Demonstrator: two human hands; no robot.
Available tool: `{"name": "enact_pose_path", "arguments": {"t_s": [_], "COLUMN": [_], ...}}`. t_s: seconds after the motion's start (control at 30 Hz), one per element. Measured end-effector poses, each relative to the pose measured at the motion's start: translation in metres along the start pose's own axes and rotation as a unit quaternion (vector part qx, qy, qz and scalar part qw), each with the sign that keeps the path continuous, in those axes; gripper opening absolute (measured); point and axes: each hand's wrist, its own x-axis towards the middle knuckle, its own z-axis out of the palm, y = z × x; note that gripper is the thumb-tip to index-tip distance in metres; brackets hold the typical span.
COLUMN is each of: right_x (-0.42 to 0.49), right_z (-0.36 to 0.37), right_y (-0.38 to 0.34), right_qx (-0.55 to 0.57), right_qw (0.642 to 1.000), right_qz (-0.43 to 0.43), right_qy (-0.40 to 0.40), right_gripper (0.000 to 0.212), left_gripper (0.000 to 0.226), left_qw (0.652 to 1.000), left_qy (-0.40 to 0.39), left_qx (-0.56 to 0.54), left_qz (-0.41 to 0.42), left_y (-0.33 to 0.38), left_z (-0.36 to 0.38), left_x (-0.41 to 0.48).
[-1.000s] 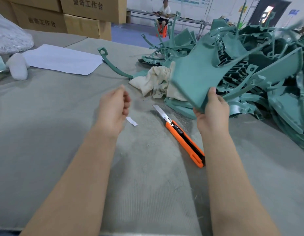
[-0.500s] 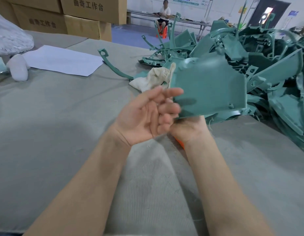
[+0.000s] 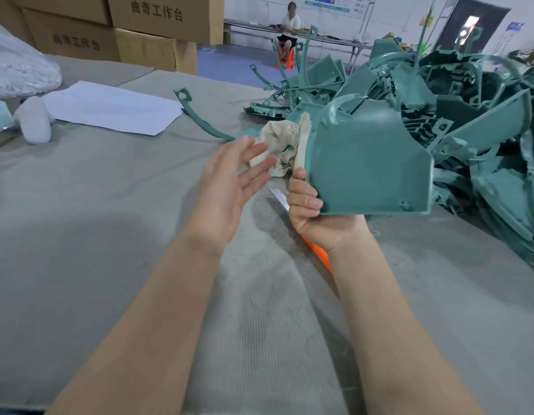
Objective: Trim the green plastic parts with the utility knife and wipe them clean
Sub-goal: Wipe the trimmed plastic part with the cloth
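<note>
Now, right hand (image 3: 307,211): fingers curled round the lower corner of a green part (image 3: 367,169), held up off the table (image 3: 110,220).
Left hand (image 3: 230,181): fingers straight and spread, holding nothing, just beside it.
Knife (image 3: 316,253): on the table under the right wrist, mostly hidden.
Rag (image 3: 277,142): crumpled behind the hands.
Pile of parts (image 3: 475,94): far right.

Cardboard boxes (image 3: 158,25), paper sheet (image 3: 110,107), perhaps a white bottle (image 3: 35,121) (seated person (image 3: 288,26) behind)
</note>
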Motion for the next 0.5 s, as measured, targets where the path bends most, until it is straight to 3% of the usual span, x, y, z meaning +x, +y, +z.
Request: {"name": "enact_pose_path", "arguments": {"t_s": [0.13, 0.3, 0.37, 0.4, 0.43, 0.47, 0.5], "right_x": [-0.005, 0.002, -0.004, -0.011, -0.012, -0.005, 0.001], "right_z": [0.004, 0.012, 0.022, 0.024, 0.023, 0.018, 0.01], "right_y": [0.0, 0.009, 0.012, 0.015, 0.014, 0.01, 0.014], "right_qx": [-0.007, -0.013, -0.001, 0.046, -0.052, -0.173, -0.175], "right_qw": [0.998, 0.985, 0.977, 0.976, 0.972, 0.936, 0.937], "right_qz": [-0.037, -0.1, -0.149, -0.144, -0.141, -0.184, -0.142], "right_qy": [0.049, 0.138, 0.149, 0.159, 0.181, 0.244, 0.266], "right_gripper": [0.014, 0.023, 0.055, 0.054, 0.047, 0.041, 0.038], "left_gripper": [0.036, 0.078, 0.095, 0.094, 0.084, 0.065, 0.043], "left_qw": [0.979, 0.915, 0.889, 0.881, 0.876, 0.879, 0.884], "left_qy": [-0.117, -0.151, -0.196, -0.204, -0.191, -0.156, -0.106], "left_qx": [0.167, 0.344, 0.387, 0.402, 0.415, 0.418, 0.415], "left_qz": [0.003, 0.145, 0.148, 0.147, 0.157, 0.169, 0.186], "left_y": [-0.005, -0.018, -0.025, -0.028, -0.033, -0.035, -0.035], "left_z": [0.011, 0.025, 0.03, 0.032, 0.033, 0.035, 0.035], "left_x": [-0.012, -0.026, -0.031, -0.033, -0.032, -0.031, -0.028]}}
